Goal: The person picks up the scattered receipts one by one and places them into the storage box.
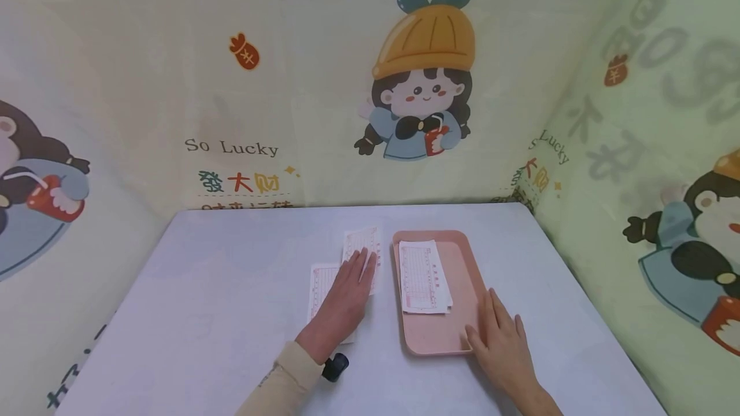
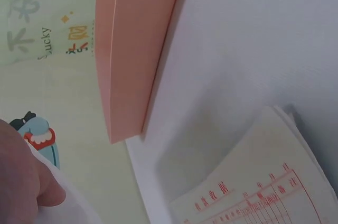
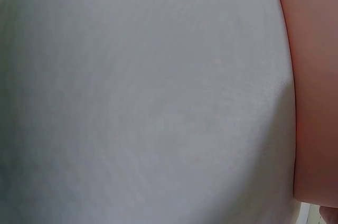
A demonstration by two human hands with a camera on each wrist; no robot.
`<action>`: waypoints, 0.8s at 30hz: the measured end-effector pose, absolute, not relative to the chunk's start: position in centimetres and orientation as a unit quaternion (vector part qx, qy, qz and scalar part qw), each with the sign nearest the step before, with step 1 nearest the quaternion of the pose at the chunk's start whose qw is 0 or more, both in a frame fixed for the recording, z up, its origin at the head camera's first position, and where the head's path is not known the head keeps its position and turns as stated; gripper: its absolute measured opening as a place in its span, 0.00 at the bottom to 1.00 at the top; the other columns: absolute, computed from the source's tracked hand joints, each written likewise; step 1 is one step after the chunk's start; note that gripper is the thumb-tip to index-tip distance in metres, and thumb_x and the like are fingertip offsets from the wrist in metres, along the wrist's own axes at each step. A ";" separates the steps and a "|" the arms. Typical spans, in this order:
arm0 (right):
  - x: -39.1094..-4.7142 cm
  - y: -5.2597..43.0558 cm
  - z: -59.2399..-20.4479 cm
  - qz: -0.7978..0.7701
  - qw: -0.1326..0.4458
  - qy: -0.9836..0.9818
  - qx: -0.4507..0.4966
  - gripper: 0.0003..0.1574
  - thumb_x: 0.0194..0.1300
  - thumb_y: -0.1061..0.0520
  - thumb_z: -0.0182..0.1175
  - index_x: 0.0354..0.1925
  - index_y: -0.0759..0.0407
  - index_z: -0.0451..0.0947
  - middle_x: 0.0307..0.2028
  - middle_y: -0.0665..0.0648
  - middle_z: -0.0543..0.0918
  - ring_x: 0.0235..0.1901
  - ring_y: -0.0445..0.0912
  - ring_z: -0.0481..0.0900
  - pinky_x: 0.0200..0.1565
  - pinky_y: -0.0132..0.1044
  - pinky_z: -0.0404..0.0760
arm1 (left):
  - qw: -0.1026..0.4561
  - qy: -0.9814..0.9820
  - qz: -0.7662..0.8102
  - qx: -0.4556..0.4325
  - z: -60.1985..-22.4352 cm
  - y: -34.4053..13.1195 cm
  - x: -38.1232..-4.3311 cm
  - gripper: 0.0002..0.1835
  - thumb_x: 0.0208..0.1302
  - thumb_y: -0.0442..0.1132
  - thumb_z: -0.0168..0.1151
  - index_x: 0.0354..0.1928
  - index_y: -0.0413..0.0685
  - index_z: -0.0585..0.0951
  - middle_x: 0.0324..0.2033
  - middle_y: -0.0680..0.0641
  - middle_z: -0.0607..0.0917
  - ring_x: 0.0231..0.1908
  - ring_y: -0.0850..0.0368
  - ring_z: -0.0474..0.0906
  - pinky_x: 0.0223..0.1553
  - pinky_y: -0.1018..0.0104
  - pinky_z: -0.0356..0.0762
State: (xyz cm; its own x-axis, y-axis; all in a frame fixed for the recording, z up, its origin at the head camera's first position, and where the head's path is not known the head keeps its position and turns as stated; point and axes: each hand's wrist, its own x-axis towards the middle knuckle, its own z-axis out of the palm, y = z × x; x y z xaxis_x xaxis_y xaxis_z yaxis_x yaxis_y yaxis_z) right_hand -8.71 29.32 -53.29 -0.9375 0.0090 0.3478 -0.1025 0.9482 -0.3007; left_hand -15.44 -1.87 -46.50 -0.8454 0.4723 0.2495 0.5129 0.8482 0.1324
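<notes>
My left hand holds a printed receipt slip, fingers on top; in the left wrist view, a rounded part of the hand shows against this white paper. Under and beside that hand lies a stack of receipts with red print, partly hidden by the hand; its corner shows in the left wrist view. My right hand rests at the near right corner of a pink tray, fingers fairly straight, thumb over the rim. Several receipts lie in the tray's left part.
A dark round object shows beside my left cuff. The white table reaches back to a cloth wall with cartoon prints. In the right wrist view, the tray's side stands along the right edge.
</notes>
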 end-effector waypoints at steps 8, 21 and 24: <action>-8.7 29.3 -53.3 0.158 0.191 -0.968 0.030 0.49 0.62 0.46 0.62 0.72 0.71 0.59 0.71 0.69 0.62 0.67 0.65 0.63 0.60 0.75 0.59 | 0.103 -0.952 -0.096 -0.273 -46.3 -0.8 -15.7 0.35 0.70 0.27 0.51 0.76 0.39 0.54 0.76 0.38 0.57 0.76 0.42 0.53 0.76 0.52 0.56; -8.6 29.2 -53.2 0.166 0.180 -0.969 0.019 0.54 0.63 0.45 0.62 0.73 0.73 0.52 0.73 0.73 0.57 0.66 0.68 0.65 0.62 0.74 0.58 | 0.131 -0.939 -0.082 -0.308 -46.5 0.6 -15.9 0.32 0.71 0.27 0.51 0.75 0.37 0.57 0.74 0.36 0.61 0.75 0.41 0.57 0.74 0.51 0.60; -8.5 29.1 -53.2 0.165 0.179 -0.970 0.017 0.54 0.63 0.45 0.62 0.73 0.74 0.52 0.72 0.73 0.58 0.66 0.68 0.65 0.62 0.74 0.58 | 0.131 -0.937 -0.080 -0.315 -46.4 1.1 -15.9 0.31 0.72 0.28 0.49 0.75 0.37 0.57 0.74 0.36 0.60 0.75 0.41 0.56 0.74 0.51 0.59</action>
